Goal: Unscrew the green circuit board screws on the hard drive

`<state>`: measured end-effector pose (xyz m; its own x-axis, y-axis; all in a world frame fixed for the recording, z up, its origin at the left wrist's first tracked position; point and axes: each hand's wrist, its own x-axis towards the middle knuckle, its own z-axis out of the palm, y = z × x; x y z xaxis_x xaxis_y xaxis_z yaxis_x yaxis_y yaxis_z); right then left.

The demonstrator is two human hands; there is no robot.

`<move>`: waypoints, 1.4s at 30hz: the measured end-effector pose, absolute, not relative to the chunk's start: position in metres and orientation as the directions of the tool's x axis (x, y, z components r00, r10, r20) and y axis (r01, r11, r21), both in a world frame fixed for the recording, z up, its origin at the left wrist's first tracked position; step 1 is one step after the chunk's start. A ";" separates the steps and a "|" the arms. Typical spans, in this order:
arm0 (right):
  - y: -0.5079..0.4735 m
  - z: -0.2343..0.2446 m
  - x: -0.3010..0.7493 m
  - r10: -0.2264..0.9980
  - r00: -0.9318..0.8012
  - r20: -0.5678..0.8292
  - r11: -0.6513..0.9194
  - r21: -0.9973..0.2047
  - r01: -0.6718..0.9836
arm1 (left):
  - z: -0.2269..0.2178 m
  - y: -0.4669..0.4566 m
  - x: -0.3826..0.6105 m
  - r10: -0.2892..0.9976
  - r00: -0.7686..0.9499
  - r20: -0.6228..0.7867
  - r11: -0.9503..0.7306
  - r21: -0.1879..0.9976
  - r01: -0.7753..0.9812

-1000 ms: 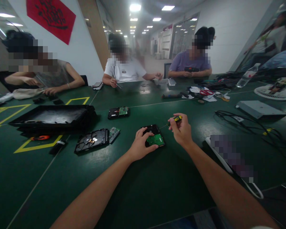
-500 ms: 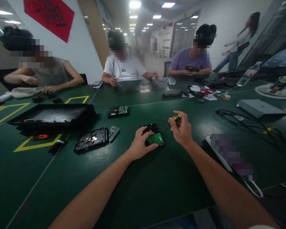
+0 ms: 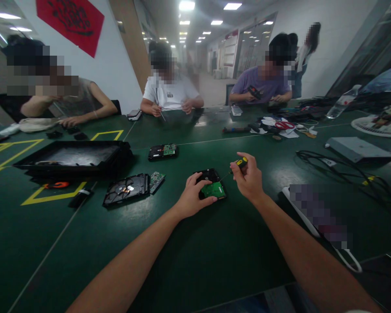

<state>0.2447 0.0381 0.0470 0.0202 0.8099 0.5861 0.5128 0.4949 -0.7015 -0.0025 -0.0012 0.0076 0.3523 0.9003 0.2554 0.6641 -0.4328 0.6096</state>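
A hard drive (image 3: 210, 174) with a green circuit board (image 3: 214, 190) lies flat on the green table in front of me. My left hand (image 3: 195, 194) grips it from the left, fingers over the far side and thumb along the near edge, covering part of it. In my right hand (image 3: 249, 176) is a screwdriver (image 3: 242, 162) with a yellow and black handle, held tilted. Its thin shaft points down-left to the drive's right edge beside the board; whether the tip sits in a screw is too small to tell.
Left of my hands lie an opened hard drive (image 3: 126, 190), a loose circuit board (image 3: 157, 181) and black trays (image 3: 71, 156). Another hard drive (image 3: 163, 151) sits farther back. To my right are a phone (image 3: 316, 213), cables (image 3: 332, 163) and a grey metal box (image 3: 360, 148). Several people sit opposite.
My hands, the drive and the screwdriver keep nearly the same pose. Across the table, co-workers have shifted their arms, and a person walking behind has moved left.
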 end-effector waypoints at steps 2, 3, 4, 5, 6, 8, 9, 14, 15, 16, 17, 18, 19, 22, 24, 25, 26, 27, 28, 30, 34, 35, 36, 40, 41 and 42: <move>0.038 0.047 0.245 0.809 0.025 0.588 0.495 -0.703 0.511 | 0.007 0.000 -0.003 0.902 0.354 0.248 -0.429 0.617 0.659; 0.038 0.047 0.245 0.808 0.028 0.589 0.496 -0.705 0.507 | 0.006 0.000 -0.004 0.903 0.353 0.243 -0.425 0.621 0.659; 0.039 0.046 0.245 0.808 0.031 0.588 0.497 -0.709 0.500 | 0.006 0.001 -0.004 0.905 0.353 0.238 -0.421 0.623 0.659; 0.039 0.046 0.245 0.809 0.033 0.587 0.497 -0.713 0.495 | 0.005 0.001 -0.005 0.906 0.353 0.234 -0.418 0.625 0.659; 0.040 0.046 0.245 0.810 0.035 0.585 0.496 -0.717 0.490 | 0.004 0.002 -0.005 0.906 0.354 0.232 -0.417 0.627 0.658; 0.040 0.045 0.245 0.812 0.041 0.582 0.494 -0.722 0.485 | 0.003 0.002 -0.005 0.905 0.355 0.235 -0.420 0.628 0.655; 0.040 0.044 0.245 0.812 0.042 0.582 0.494 -0.724 0.481 | 0.003 0.002 -0.005 0.904 0.354 0.239 -0.422 0.628 0.654; 0.039 0.046 0.244 0.805 0.049 0.591 0.509 -0.732 0.453 | 0.007 0.000 -0.004 0.903 0.356 0.238 -0.423 0.629 0.652; 0.038 0.046 0.243 0.805 0.053 0.591 0.508 -0.733 0.452 | 0.008 -0.001 -0.003 0.904 0.358 0.235 -0.422 0.627 0.654; 0.038 0.047 0.243 0.805 0.056 0.590 0.506 -0.734 0.453 | 0.009 -0.001 -0.003 0.904 0.358 0.233 -0.421 0.624 0.658; 0.037 0.047 0.243 0.805 0.060 0.590 0.503 -0.734 0.455 | 0.009 -0.001 -0.002 0.905 0.358 0.230 -0.420 0.620 0.663; 0.037 0.048 0.243 0.806 0.063 0.589 0.501 -0.734 0.458 | 0.009 -0.001 -0.002 0.905 0.358 0.229 -0.419 0.616 0.667; 0.037 0.048 0.242 0.806 0.064 0.588 0.499 -0.734 0.460 | 0.008 -0.001 -0.002 0.906 0.356 0.228 -0.418 0.613 0.670; 0.037 0.049 0.242 0.803 0.055 0.593 0.506 -0.728 0.463 | 0.007 -0.001 -0.002 0.908 0.355 0.225 -0.415 0.613 0.672; 0.036 0.048 0.243 0.799 0.051 0.599 0.513 -0.724 0.460 | 0.007 0.000 -0.002 0.907 0.356 0.224 -0.415 0.615 0.671; 0.037 0.048 0.243 0.798 0.052 0.600 0.515 -0.724 0.459 | 0.007 0.000 -0.002 0.906 0.358 0.225 -0.417 0.615 0.669; 0.037 0.047 0.243 0.798 0.051 0.600 0.516 -0.725 0.457 | 0.007 0.000 -0.002 0.905 0.361 0.227 -0.420 0.615 0.668; 0.037 0.047 0.243 0.799 0.049 0.599 0.516 -0.725 0.456 | 0.007 0.000 -0.002 0.903 0.363 0.228 -0.423 0.614 0.666; 0.037 0.046 0.243 0.799 0.048 0.600 0.517 -0.725 0.455 | 0.007 0.000 -0.002 0.902 0.366 0.229 -0.425 0.614 0.665; 0.038 0.045 0.243 0.791 0.050 0.610 0.526 -0.719 0.455 | 0.006 0.001 -0.002 0.900 0.369 0.232 -0.430 0.614 0.662; 0.040 0.043 0.244 0.771 0.055 0.635 0.547 -0.703 0.455 | 0.004 0.002 -0.003 0.897 0.371 0.240 -0.436 0.617 0.656; 0.041 0.043 0.244 0.767 0.052 0.639 0.551 -0.699 0.455 | 0.003 0.002 -0.003 0.897 0.371 0.240 -0.436 0.617 0.656; 0.041 0.043 0.244 0.764 0.051 0.643 0.555 -0.696 0.456 | 0.003 0.002 -0.004 0.897 0.372 0.238 -0.436 0.616 0.656; 0.041 0.042 0.244 0.760 0.051 0.648 0.562 -0.694 0.449 | 0.002 0.002 -0.004 0.898 0.374 0.232 -0.433 0.616 0.658; 0.041 0.041 0.244 0.761 0.051 0.647 0.561 -0.696 0.448 | 0.002 0.002 -0.004 0.898 0.372 0.234 -0.433 0.617 0.658; 0.041 0.041 0.244 0.762 0.052 0.646 0.560 -0.697 0.449 | 0.002 0.002 -0.004 0.899 0.369 0.236 -0.431 0.617 0.658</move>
